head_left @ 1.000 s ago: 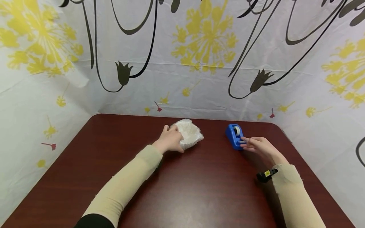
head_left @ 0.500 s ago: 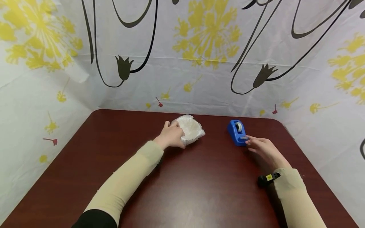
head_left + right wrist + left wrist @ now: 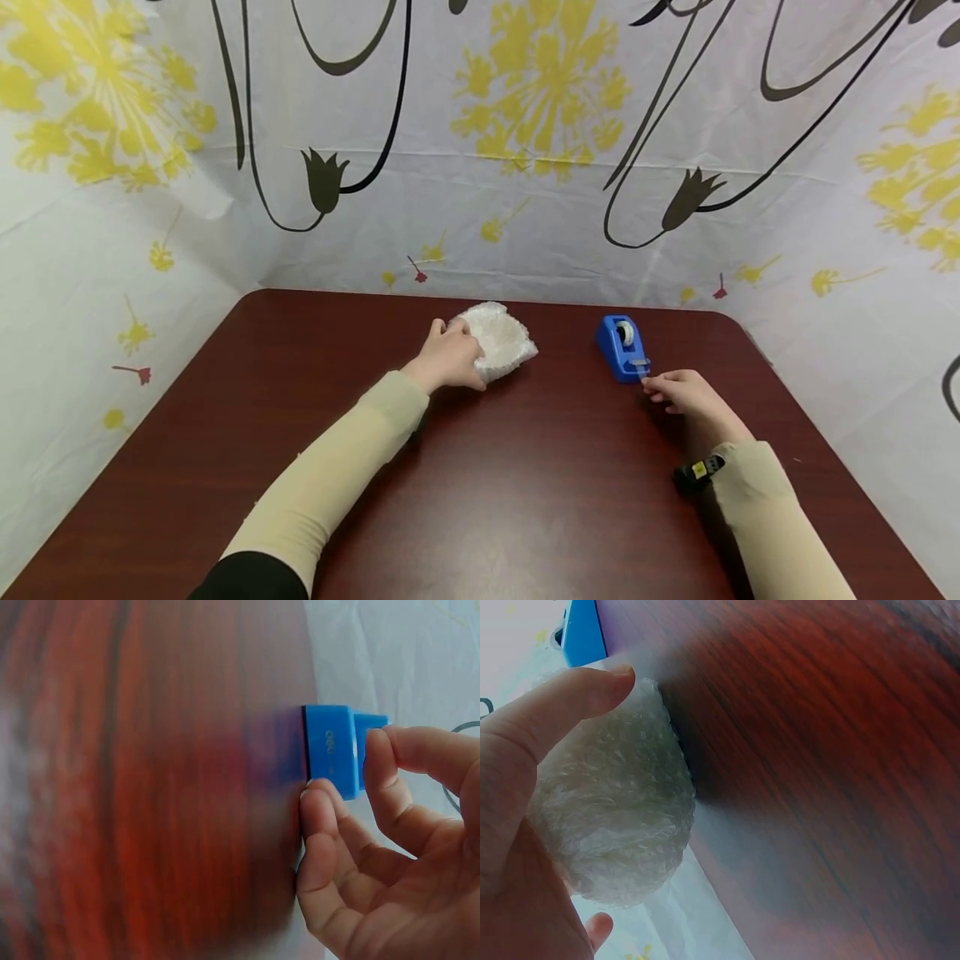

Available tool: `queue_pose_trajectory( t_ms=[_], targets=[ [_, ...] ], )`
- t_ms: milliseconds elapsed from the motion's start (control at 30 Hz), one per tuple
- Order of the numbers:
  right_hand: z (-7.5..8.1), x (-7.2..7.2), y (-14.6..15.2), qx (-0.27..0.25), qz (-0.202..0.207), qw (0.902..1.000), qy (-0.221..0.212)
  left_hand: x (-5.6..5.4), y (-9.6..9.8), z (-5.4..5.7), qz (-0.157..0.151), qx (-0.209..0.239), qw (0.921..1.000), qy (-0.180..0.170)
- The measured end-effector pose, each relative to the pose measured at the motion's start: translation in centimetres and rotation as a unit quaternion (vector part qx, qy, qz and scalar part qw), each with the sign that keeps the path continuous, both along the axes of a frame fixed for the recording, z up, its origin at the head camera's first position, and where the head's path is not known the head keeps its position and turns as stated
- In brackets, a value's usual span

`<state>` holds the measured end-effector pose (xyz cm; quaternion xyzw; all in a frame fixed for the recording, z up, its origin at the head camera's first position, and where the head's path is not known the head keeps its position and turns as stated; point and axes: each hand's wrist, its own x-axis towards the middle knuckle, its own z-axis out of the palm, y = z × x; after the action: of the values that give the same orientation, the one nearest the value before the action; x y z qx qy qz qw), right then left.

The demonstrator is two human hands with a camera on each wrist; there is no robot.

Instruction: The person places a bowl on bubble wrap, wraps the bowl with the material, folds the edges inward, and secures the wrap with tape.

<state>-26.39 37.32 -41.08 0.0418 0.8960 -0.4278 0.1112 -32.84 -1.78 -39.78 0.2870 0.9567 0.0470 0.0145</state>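
My left hand grips a bundle of clear bubble wrap near the table's back edge. In the left wrist view the thumb lies along one side of the bubble wrap, and the other fingers are mostly hidden behind it. To the right stands a blue tape dispenser with a white-cored roll. Just in front of its cutter, my right hand pinches the end of a short clear strip of tape between thumb and forefinger. In the right wrist view the dispenser shows beyond the fingertips.
Both things are on a dark red-brown wooden table. A white curtain with yellow and grey plant prints hangs along the back and sides. A black strap device is on the right wrist.
My right hand has drawn back slightly from the dispenser's cutter, and a short strip of tape now spans the gap. My left hand stays on the bubble wrap. The head view has tilted a little.
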Motion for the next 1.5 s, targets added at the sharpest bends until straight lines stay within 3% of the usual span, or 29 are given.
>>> queue_pose_trajectory(
  t_ms=[433, 533, 667, 800, 967, 1233, 1367, 1500],
  targets=[
    [-0.3, -1.2, 0.4, 0.005, 0.024, 0.9996, -0.011, -0.1, -0.2, 0.2, -0.002, -0.007, 1.0000, -0.002],
    [-0.2, -1.1, 0.9, -0.017, 0.031, 0.9991, -0.023, -0.1, -0.1, 0.2, -0.004, -0.007, 1.0000, 0.000],
    [0.6, -0.6, 1.5, -0.044, 0.052, 0.9963, -0.053, -0.1, -0.1, 0.0, -0.006, -0.006, 1.0000, -0.002],
    [2.3, -0.2, 0.9, -0.017, 0.090, 0.9945, -0.051, 0.0, -0.2, -0.3, -0.005, -0.008, 0.9999, -0.006],
    [5.2, -1.1, -2.7, 0.015, 0.161, 0.9869, -0.001, -0.1, -0.5, -0.3, 0.005, -0.011, 0.9999, -0.011],
    [9.6, -4.6, -10.9, 0.016, 0.263, 0.9639, 0.036, -0.3, -0.2, -0.3, -0.005, -0.002, 1.0000, -0.004],
    [10.5, -6.5, -14.9, 0.036, 0.295, 0.9547, 0.016, -0.3, -0.1, -0.2, -0.001, -0.007, 1.0000, -0.004],
    [10.2, -8.0, -17.8, 0.075, 0.318, 0.9451, 0.006, -0.2, 0.0, -0.1, 0.002, -0.009, 0.9999, -0.008]
  ],
)
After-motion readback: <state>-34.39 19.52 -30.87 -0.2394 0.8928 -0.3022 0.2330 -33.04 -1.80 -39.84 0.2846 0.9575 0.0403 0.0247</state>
